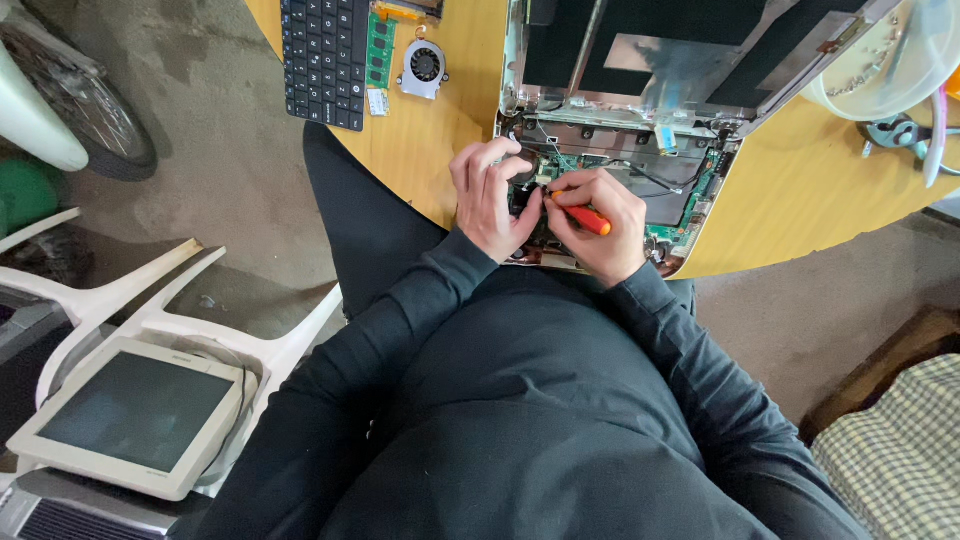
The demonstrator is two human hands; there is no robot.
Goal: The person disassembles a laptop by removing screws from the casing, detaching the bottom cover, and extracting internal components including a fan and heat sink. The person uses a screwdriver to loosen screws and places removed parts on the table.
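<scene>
The right hand grips an orange screwdriver; the left hand presses, fingers curled, on the opened laptop.

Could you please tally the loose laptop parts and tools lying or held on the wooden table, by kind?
Keyboard: 1
Cooling fan: 1
Memory stick: 1
Opened laptop chassis: 1
Orange-handled screwdriver, in the right hand: 1
Total: 5
The left hand rests on the chassis.

We cannot see the screwdriver tip, hidden under both hands; the opened laptop and keyboard seem cropped by the top edge.
</scene>
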